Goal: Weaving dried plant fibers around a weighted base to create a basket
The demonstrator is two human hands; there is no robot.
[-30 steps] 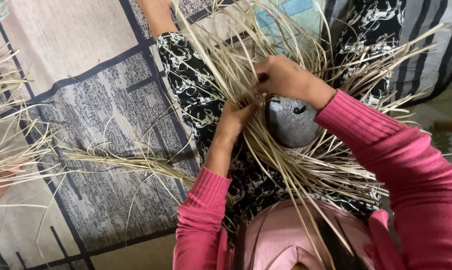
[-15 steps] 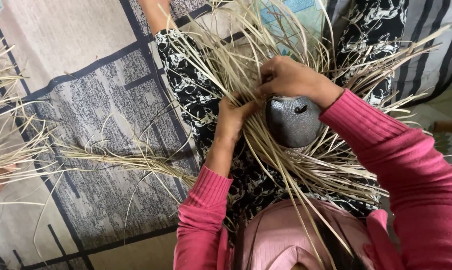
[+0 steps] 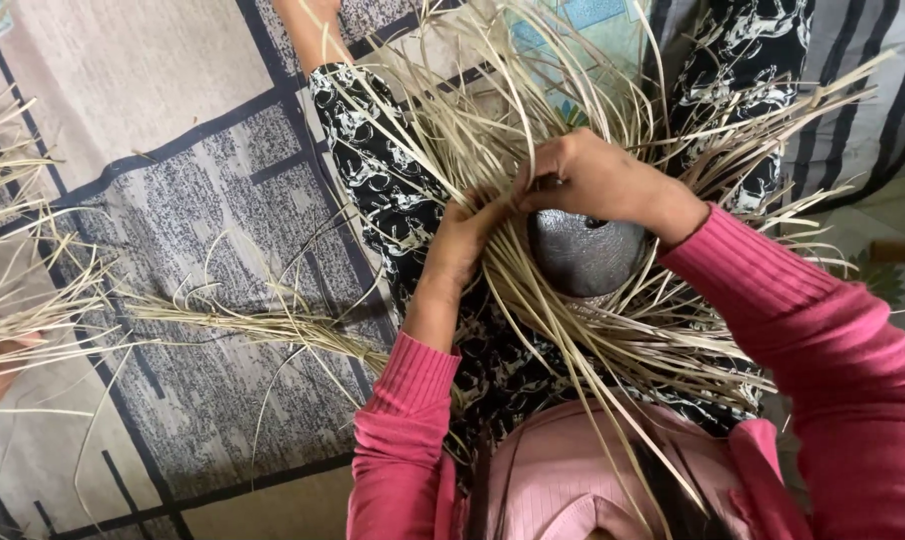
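Straw strips (image 3: 573,330) (in lap) overlie pot (image 3: 585,255).

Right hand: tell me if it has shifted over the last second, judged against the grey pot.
No. The right hand stays at the top edge of the grey pot, gripping strips there as before.

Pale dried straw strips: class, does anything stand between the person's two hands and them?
Nothing visible does. The left hand and right hand both already grip the pale dried straw strips, beside the round silver-grey metal pot on the lap.
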